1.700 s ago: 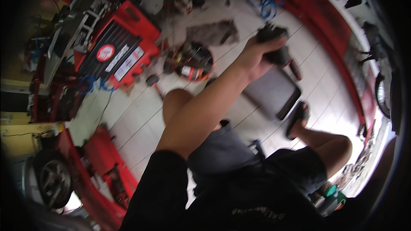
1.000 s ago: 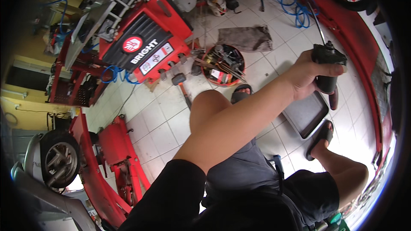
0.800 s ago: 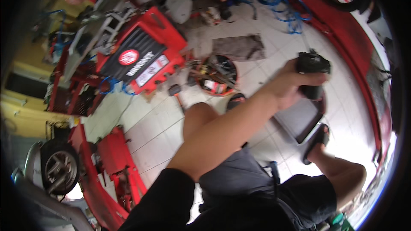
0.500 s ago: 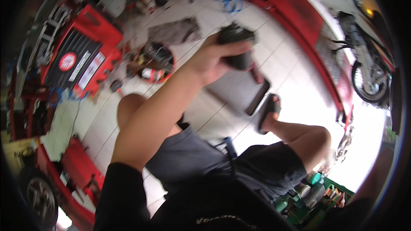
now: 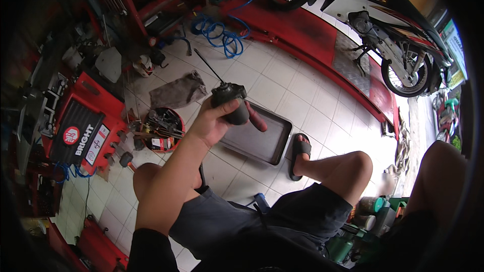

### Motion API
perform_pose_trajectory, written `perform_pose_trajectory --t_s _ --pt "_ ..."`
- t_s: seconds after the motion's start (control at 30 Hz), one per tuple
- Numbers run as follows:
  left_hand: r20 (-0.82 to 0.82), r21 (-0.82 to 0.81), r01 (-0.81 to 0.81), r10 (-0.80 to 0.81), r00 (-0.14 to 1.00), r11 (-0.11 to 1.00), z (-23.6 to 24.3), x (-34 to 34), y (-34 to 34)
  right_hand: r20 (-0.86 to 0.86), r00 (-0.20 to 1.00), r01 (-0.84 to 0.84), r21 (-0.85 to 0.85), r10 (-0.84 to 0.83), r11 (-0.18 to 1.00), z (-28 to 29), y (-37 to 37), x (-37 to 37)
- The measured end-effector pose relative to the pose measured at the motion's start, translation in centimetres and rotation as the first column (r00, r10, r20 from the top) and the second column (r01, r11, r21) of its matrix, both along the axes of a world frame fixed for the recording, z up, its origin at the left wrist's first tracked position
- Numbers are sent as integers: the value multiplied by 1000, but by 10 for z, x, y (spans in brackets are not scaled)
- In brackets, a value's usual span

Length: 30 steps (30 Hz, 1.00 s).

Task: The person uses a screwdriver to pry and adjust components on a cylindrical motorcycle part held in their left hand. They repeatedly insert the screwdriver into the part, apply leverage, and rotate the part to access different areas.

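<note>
My left hand (image 5: 212, 123) reaches up from the lower left, closed round a black, rounded part (image 5: 237, 113); its exact kind I cannot make out. The thumb lies across its front. A thin dark rod (image 5: 207, 65) sticks out beyond its top, toward the upper left. A reddish-brown, handle-like piece (image 5: 256, 117) shows past its right side, roughly in line with the rod. Whether they are one tool is hidden. Behind and below this hand, a shallow grey metal tray (image 5: 259, 141) lies on the tiles. My right hand is out of the picture.
A grey cloth (image 5: 179, 90) and a red basin (image 5: 182, 133) of tools lie left of the tray. A black-and-red case (image 5: 91, 126) stands farther left. Blue hose (image 5: 229, 43) coils near a red lift platform (image 5: 297, 30) bearing a motorcycle (image 5: 370, 27). Green bottles (image 5: 340, 247) stand lower right.
The view has shifted and sharpened. My left hand, still gripping the black part, appears lower and farther left. The thin rod and more of the tray now show.
</note>
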<state>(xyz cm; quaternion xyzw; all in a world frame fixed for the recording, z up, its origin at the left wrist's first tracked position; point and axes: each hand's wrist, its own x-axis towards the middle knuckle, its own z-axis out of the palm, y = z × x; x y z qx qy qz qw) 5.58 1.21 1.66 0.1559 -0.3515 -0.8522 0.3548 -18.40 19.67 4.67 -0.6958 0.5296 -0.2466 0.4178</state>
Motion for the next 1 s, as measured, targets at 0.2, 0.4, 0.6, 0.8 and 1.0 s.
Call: perform_pose_trajectory --t_s 0.2,0.4,0.6,0.8,1.0 --pt "-11 66 10 -9 1000 998 -2 7 3 6 1000 -5 -6 5 1000 6 -1 2" --pt "-30 50 15 -13 999 999 -2 11 -2 -62 998 12 -100 -18 995 54 -3 -1" --pt "15 30 -23 22 1000 999 3 35 6 -33 999 12 -550 -36 835 185 -64 0" --pt "-88 -55 -17 12 996 998 13 28 1 115 992 123 -745 -56 655 229 -147 32" --pt "-332 -143 155 -195 923 977 19 1 0 -307 946 6 -287 -98 958 27 -109 -12"
